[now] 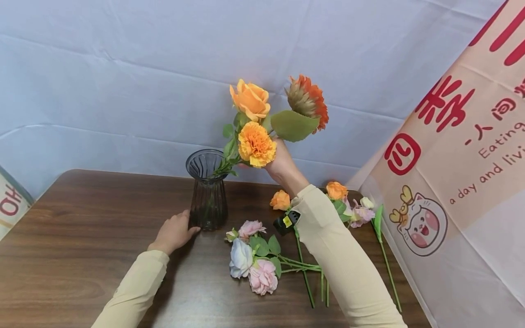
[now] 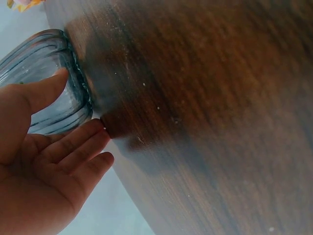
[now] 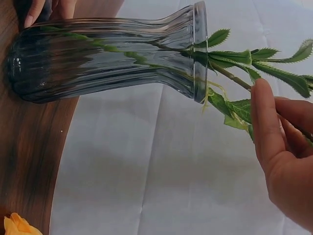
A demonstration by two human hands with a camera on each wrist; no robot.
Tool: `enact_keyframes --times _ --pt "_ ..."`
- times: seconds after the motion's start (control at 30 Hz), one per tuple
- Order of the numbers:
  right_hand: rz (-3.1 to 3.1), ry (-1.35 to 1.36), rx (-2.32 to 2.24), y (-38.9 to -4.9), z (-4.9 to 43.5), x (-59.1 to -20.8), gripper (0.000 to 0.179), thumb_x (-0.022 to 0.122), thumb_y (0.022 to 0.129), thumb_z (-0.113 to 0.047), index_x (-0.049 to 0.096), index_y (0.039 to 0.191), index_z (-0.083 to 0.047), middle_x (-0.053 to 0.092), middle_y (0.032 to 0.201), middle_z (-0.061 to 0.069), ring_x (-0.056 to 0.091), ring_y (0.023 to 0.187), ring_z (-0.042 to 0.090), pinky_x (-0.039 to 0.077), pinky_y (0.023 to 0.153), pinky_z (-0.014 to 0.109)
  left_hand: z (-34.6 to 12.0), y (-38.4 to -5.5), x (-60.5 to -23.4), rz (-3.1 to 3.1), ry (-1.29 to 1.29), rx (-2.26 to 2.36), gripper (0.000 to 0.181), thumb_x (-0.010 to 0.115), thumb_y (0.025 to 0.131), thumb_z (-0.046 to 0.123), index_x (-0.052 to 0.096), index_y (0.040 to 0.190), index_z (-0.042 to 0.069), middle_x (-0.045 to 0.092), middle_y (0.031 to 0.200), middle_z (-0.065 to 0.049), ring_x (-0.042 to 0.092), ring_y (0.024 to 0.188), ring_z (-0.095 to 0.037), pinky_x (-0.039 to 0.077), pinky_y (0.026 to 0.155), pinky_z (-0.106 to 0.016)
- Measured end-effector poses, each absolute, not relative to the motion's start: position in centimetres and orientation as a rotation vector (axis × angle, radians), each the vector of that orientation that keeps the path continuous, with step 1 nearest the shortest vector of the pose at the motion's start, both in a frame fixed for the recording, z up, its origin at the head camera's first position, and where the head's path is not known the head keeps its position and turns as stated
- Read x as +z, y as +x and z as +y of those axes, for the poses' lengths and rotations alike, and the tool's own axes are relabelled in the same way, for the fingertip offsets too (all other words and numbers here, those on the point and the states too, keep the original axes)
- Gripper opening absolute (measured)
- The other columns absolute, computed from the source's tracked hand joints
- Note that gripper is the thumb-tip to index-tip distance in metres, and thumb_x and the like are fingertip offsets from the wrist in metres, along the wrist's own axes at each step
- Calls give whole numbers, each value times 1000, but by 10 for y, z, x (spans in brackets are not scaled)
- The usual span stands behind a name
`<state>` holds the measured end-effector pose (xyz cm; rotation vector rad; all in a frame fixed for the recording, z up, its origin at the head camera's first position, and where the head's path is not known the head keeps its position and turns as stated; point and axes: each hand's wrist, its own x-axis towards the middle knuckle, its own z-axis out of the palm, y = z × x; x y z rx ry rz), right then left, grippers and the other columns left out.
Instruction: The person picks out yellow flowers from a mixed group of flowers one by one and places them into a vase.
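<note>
A ribbed grey glass vase (image 1: 209,200) stands upright near the table's back edge. Low at its base, my left hand (image 1: 174,232) holds it, the thumb in front and the fingers behind, as the left wrist view also shows. Above and right of the rim, my right hand (image 1: 280,159) pinches a green flower stem (image 3: 234,78) that runs down into the vase mouth. Over the vase lean an orange rose (image 1: 251,100), a yellow-orange carnation (image 1: 257,145) and a rust-orange flower (image 1: 307,102) beside a broad leaf (image 1: 295,126). The carnation partly hides my right fingers in the head view.
Pink flowers (image 1: 263,276) and a pale blue one (image 1: 241,258) lie on the wooden table (image 1: 82,237), right of the vase. Orange roses (image 1: 280,200) and a white tulip (image 1: 367,202) lie farther right, partly behind my right sleeve. A pale cloth (image 1: 143,91) hangs behind.
</note>
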<state>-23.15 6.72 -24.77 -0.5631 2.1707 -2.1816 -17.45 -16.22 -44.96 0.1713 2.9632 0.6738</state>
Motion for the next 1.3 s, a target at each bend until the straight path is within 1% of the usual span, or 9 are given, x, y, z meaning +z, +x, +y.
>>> enact_keyframes --times 0.07,0.17,0.23,0.3,0.37,0.63,0.87,1.1,1.3 --pt "2137 -572 -2184 -231 67 -247 23 52 81 16 53 99 2 49 79 0 45 71 9 37 58 21 -162 -174 -450 2964 173 678 64 61 88 24 36 127 -20 46 122 -36 48 107 -48 40 89 -58" --pt "2081 -568 -2151 -230 68 -245 36 55 79 20 52 110 4 53 88 0 50 79 8 44 63 21 -163 -174 -450 2969 179 678 64 61 88 24 37 127 -20 46 122 -36 48 107 -48 40 88 -58" --pt "1999 -546 -2137 -229 69 -244 48 54 78 21 48 122 4 54 97 1 53 87 11 51 72 27 -163 -175 -450 2971 183 676 64 61 88 24 37 127 -20 46 122 -36 49 106 -48 40 88 -58" --pt "1917 -534 -2116 -228 70 -242 59 51 79 23 41 133 1 53 106 4 55 94 16 52 80 38 -163 -175 -451 2971 182 678 64 61 88 24 37 127 -20 47 121 -36 49 106 -49 41 88 -58" --pt "1842 -501 -2112 -229 71 -241 58 47 83 21 37 136 -1 51 107 7 55 93 20 51 82 45 -163 -175 -451 2973 182 680 63 61 88 24 37 127 -20 47 121 -36 49 105 -49 41 87 -58" --pt "1810 -450 -2102 -229 71 -240 57 43 85 21 35 137 -1 50 105 7 56 88 19 51 82 46 -163 -175 -453 2974 181 684 63 62 88 24 38 126 -19 48 119 -36 50 104 -48 43 85 -57" --pt "1839 -427 -2142 -227 68 -241 53 46 86 17 38 136 0 52 104 7 58 82 17 52 79 46 -163 -174 -451 2973 182 689 63 61 88 24 38 126 -19 48 120 -36 50 104 -49 43 85 -57" --pt "1753 -446 -2229 -228 64 -244 55 43 84 22 35 135 4 50 108 6 56 91 19 51 79 49 -163 -174 -450 2970 179 686 63 61 88 24 37 127 -20 47 121 -36 49 105 -49 42 86 -57" --pt "1954 -331 -2038 -231 58 -252 47 42 89 16 37 134 4 55 91 7 62 73 16 52 81 43 -162 -174 -451 2975 173 684 63 61 88 24 38 126 -19 47 121 -35 49 105 -48 42 86 -57"
